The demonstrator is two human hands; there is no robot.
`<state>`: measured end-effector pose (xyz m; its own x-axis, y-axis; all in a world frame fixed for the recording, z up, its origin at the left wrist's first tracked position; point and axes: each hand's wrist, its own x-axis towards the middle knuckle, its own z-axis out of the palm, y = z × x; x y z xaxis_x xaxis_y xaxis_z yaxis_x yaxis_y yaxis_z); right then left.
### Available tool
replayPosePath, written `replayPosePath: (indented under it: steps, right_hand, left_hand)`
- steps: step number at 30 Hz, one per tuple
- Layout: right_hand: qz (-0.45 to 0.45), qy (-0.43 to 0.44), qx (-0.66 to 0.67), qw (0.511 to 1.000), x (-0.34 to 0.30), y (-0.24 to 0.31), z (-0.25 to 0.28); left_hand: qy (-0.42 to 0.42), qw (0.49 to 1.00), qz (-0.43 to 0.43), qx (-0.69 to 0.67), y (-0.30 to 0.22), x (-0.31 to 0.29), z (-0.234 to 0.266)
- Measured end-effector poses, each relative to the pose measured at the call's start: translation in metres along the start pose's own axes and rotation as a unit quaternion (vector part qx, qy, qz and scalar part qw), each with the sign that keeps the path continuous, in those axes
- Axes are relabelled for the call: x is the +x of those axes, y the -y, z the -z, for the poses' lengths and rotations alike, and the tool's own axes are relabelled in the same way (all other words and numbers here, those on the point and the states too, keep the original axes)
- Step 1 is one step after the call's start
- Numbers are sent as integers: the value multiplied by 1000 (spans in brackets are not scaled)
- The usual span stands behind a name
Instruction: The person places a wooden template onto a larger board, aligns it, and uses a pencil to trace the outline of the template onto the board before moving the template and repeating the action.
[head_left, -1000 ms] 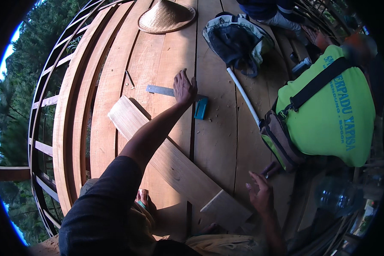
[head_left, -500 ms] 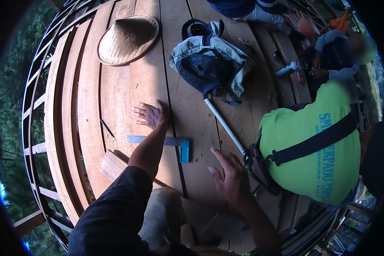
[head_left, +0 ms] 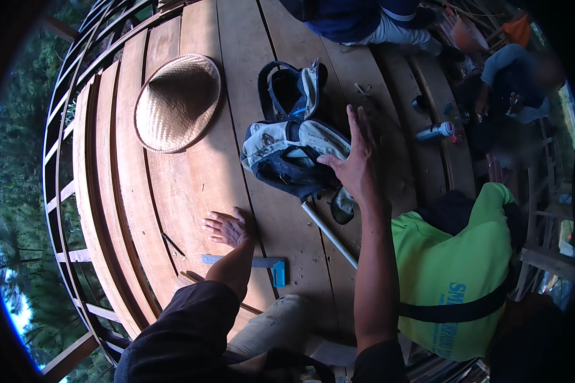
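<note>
My left hand rests palm down on the wooden planks with its fingers spread. Just below it lies a try square with a blue handle, its metal blade partly behind my left forearm. A thin dark stick, perhaps a pencil, is on the board to the left. My right hand reaches out at the right side of a black and pale backpack, thumb and fingers apart and nothing in it. Whether it touches the bag I cannot tell. A pale rod lies between the bag and my right forearm.
A conical woven hat sits on the planks at far left. Close on my right is a person in a green shirt. Other people sit at the far right and top, near a silver-blue cylinder. Open framing borders the left edge.
My right hand has moved up and away from me, from beside the try square to the backpack. My left hand stays on the planks. The view has shifted, and the green-shirted person appears lower.
</note>
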<state>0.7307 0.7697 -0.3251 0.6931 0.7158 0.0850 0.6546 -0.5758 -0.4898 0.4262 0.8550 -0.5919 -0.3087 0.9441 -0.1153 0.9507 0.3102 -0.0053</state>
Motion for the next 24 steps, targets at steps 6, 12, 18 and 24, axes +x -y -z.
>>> replayPosePath:
  steps: [6, 12, 18, 24]
  right_hand:
    - [-33, 132, -14, 991, -3, -3, -46]
    - [7, 40, -53, 998, -63, 53, -64]
    - [117, 230, 56, 964, -98, 102, -72]
    - [116, 248, 65, 960, -100, 119, -99]
  left_hand:
    - [23, 999, 2, 33, -1, 2, -9]
    - [0, 999, 4, 43, 3, 5, -15]
    - [-18, 1000, -3, 15, 3, 0, -19]
    - [-17, 999, -8, 39, 13, -1, -15]
